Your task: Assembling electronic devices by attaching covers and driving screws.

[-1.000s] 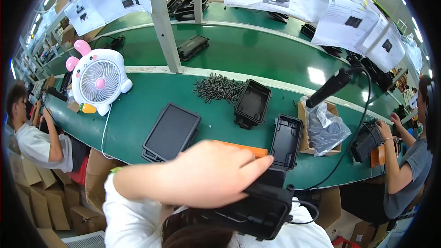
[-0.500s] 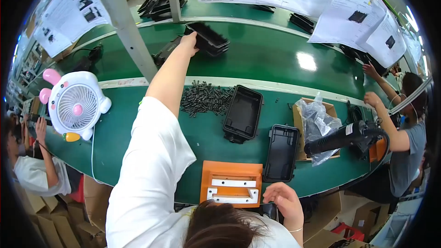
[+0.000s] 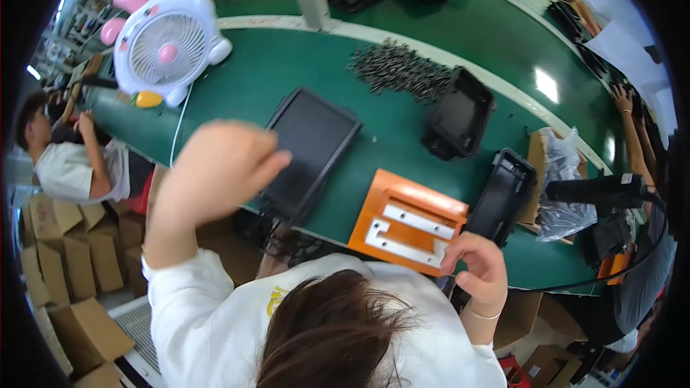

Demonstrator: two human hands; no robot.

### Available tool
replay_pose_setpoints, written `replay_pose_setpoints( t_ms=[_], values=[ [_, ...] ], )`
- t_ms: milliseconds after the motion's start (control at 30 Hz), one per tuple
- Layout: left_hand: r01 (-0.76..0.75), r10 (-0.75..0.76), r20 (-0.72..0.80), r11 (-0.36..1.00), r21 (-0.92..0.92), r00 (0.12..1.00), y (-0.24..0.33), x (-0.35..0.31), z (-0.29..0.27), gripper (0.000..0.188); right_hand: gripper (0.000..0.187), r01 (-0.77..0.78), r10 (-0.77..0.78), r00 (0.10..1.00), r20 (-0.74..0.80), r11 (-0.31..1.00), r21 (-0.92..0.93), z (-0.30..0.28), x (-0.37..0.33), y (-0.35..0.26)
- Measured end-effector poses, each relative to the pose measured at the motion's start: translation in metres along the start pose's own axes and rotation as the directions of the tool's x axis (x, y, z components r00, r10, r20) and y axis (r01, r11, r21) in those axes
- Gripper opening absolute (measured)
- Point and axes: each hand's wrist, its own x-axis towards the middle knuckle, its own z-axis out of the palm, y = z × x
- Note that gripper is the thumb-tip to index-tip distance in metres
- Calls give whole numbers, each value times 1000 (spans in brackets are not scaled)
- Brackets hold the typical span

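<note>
We log left hand (image 3: 223, 162) blurred beside the stacked black panels (image 3: 316, 140), can't tell its grip; right hand (image 3: 480, 267) half-open by the orange fixture (image 3: 424, 190), which lies on the green bench (image 3: 266, 65).

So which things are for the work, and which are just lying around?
Probably for the work:
orange rectangular block with white bars, beside the right hand
two open black boxes
flat black rectangular panel
pile of small black parts

Probably just around:
white rabbit-shaped fan with pink ears
brown cardboard boxes
</note>
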Motion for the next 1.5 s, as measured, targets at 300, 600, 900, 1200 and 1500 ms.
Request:
replay_pose_setpoints(
  t_ms=[300,600,900,1200,1500],
  values=[
    [332,-347,-340,938,-105,874,30,-89,107,22,44,424,-273,906,325,562,-710,116,96,10],
    [49,-119,-350,978,-204,929,17,-89,86,17,53,446,-436,812,388,35,-894,140,127,41],
    [-568,333,-561,760,-316,758,4,-33,24,6,24,597,-636,735,-234,771,-221,19,23,-25],
    [-27,97,-500,989,146,861,-98,264,79,28,44,-50,-282,919,-277,612,-789,22,20,-36],
    [117,-52,-403,984,137,914,-124,325,79,18,29,258,-431,902,17,507,-823,50,12,-1]
  ],
)
